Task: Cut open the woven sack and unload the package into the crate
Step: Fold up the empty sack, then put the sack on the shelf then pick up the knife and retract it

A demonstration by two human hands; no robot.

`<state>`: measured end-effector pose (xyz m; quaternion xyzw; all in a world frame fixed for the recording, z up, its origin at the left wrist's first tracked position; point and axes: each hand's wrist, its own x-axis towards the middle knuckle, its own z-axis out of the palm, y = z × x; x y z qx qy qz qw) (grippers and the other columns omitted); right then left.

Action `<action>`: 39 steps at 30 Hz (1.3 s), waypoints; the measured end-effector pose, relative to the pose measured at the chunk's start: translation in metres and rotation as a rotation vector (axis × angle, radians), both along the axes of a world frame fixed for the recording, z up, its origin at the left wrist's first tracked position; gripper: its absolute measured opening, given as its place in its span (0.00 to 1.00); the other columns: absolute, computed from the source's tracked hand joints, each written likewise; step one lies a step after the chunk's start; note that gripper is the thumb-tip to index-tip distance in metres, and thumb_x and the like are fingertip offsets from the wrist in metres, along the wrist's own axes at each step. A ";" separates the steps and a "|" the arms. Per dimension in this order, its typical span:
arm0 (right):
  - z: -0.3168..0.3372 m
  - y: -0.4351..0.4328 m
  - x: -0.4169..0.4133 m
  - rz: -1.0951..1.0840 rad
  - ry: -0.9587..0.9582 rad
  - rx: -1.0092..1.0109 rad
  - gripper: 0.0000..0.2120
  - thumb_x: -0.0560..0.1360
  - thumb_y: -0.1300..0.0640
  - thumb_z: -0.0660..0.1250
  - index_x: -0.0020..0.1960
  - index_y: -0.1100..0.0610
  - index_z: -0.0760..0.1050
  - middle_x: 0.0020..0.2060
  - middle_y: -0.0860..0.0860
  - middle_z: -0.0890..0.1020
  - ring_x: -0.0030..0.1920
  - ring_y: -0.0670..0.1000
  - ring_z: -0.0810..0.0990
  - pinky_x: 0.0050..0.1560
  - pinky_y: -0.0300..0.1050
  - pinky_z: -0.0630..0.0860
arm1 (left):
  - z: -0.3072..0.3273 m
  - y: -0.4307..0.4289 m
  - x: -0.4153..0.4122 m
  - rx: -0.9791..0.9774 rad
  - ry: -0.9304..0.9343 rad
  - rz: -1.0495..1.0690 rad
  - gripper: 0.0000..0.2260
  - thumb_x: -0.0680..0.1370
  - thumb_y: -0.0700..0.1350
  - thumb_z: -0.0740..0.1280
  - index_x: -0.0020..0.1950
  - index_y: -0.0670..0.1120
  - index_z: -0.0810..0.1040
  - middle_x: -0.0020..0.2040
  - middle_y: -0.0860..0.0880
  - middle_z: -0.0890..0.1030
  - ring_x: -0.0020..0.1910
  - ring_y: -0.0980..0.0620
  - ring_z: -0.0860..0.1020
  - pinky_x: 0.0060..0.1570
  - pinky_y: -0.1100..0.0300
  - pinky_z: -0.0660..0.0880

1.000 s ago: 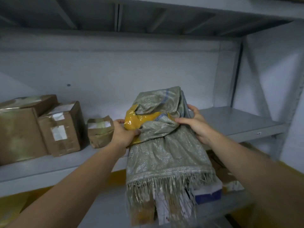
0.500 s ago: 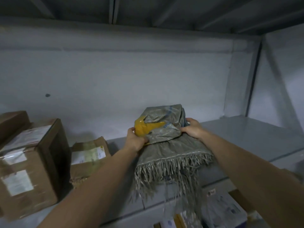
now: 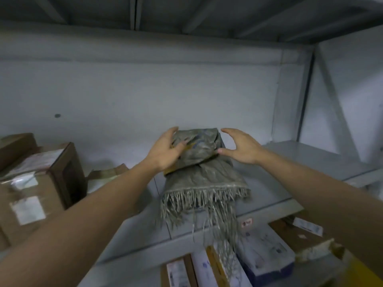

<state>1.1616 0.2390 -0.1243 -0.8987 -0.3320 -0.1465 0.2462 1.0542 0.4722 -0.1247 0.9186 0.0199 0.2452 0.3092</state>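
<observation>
A grey-green woven sack (image 3: 202, 160) lies folded on the grey metal shelf (image 3: 306, 160), its frayed cut edge (image 3: 205, 200) hanging over the front lip. A sliver of yellow package (image 3: 170, 169) shows under the sack's left side. My left hand (image 3: 165, 151) rests on the sack's left top, fingers spread over it. My right hand (image 3: 241, 147) hovers just right of the sack, fingers apart, thumb tip near the fabric and holding nothing.
Taped cardboard boxes (image 3: 31, 183) stand on the shelf at the left, with a small parcel (image 3: 105, 175) beside them. Below the shelf lie several flat boxes (image 3: 265, 251) and parcels. A shelf board (image 3: 186, 15) hangs overhead; an upright post (image 3: 304, 96) stands at right.
The sack went from being held in front of the shelf to lying on it. My right hand has let go and opened; my left hand has loosened onto the top.
</observation>
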 end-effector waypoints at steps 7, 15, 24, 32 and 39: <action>0.002 -0.063 -0.101 0.100 -0.139 0.004 0.41 0.75 0.39 0.67 0.79 0.55 0.55 0.78 0.53 0.61 0.77 0.52 0.60 0.71 0.38 0.53 | -0.005 -0.076 -0.084 0.269 -0.098 -0.166 0.28 0.81 0.54 0.60 0.79 0.48 0.59 0.78 0.46 0.66 0.76 0.47 0.65 0.71 0.56 0.62; -0.023 -0.166 -0.216 0.096 -0.131 0.004 0.42 0.74 0.37 0.66 0.80 0.50 0.51 0.79 0.49 0.58 0.77 0.49 0.57 0.71 0.40 0.53 | -0.026 -0.160 -0.189 0.358 -0.177 -0.207 0.27 0.82 0.51 0.61 0.80 0.46 0.58 0.79 0.46 0.63 0.77 0.49 0.61 0.72 0.58 0.57; -0.011 -0.222 -0.326 0.059 -0.183 -0.011 0.43 0.74 0.38 0.68 0.80 0.50 0.51 0.79 0.49 0.59 0.77 0.48 0.58 0.74 0.43 0.56 | -0.022 -0.215 -0.267 0.375 -0.171 -0.274 0.28 0.82 0.51 0.61 0.80 0.47 0.57 0.79 0.47 0.62 0.78 0.50 0.61 0.74 0.55 0.58; -0.020 -0.228 -0.419 -0.069 -0.168 -0.046 0.43 0.74 0.38 0.68 0.80 0.52 0.51 0.79 0.50 0.59 0.77 0.50 0.58 0.73 0.44 0.55 | -0.028 -0.210 -0.351 0.350 -0.192 -0.365 0.28 0.83 0.52 0.61 0.80 0.48 0.56 0.80 0.48 0.61 0.78 0.51 0.59 0.71 0.63 0.53; -0.025 -0.221 -0.485 -0.109 -0.168 -0.049 0.43 0.74 0.39 0.68 0.80 0.52 0.51 0.79 0.51 0.58 0.78 0.50 0.57 0.73 0.43 0.54 | -0.031 -0.183 -0.403 0.295 -0.204 -0.422 0.28 0.83 0.53 0.61 0.80 0.50 0.56 0.80 0.50 0.60 0.78 0.52 0.59 0.75 0.54 0.58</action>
